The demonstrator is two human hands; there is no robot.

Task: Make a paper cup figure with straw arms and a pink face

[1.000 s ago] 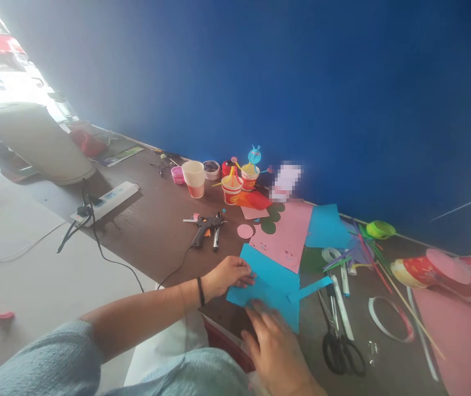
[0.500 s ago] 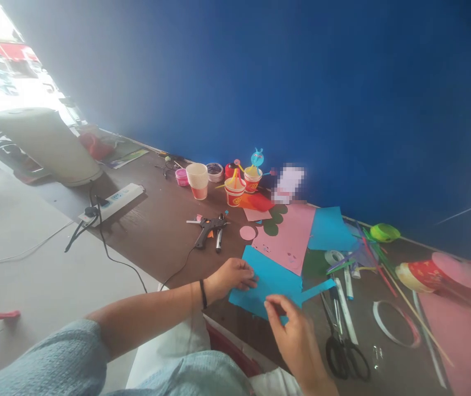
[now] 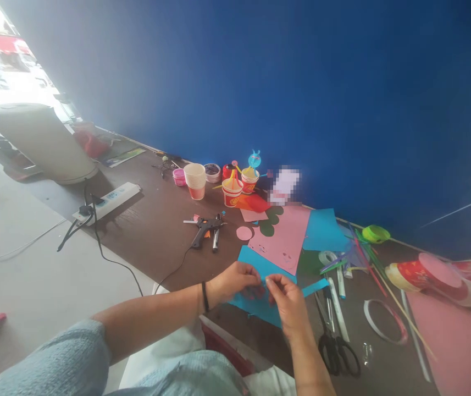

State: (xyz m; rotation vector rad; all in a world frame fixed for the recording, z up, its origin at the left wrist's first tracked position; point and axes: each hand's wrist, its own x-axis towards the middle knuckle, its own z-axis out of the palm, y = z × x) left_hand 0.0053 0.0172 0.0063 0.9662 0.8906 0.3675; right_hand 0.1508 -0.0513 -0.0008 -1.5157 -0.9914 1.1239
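Over a blue paper sheet [image 3: 248, 256], my left hand [image 3: 239, 281] is closed, thumb and fingers brought together. Close beside it is my right hand [image 3: 288, 302], its thumb and forefinger pinched, the fingertips of both hands almost touching. Whatever lies between those fingertips is too small to make out. A narrow blue paper strip [image 3: 316, 286] lies just right of the sheet, beyond my right hand. Black-handled scissors [image 3: 336, 352] rest on the table to the right. Past my left hand lies a black glue gun [image 3: 205, 230] with its cord trailing toward me.
A pink sheet [image 3: 287, 236] with green cut-outs lies behind the blue one. Decorated cups [image 3: 232, 193] and stacked paper cups [image 3: 195, 181] stand near the blue wall. At left is a power strip [image 3: 109, 202]; at right, a tape roll [image 3: 383, 323] and red cups [image 3: 425, 278].
My right hand has moved up and left to meet my left hand, and its fingers have come together. The whole view has shifted slightly.
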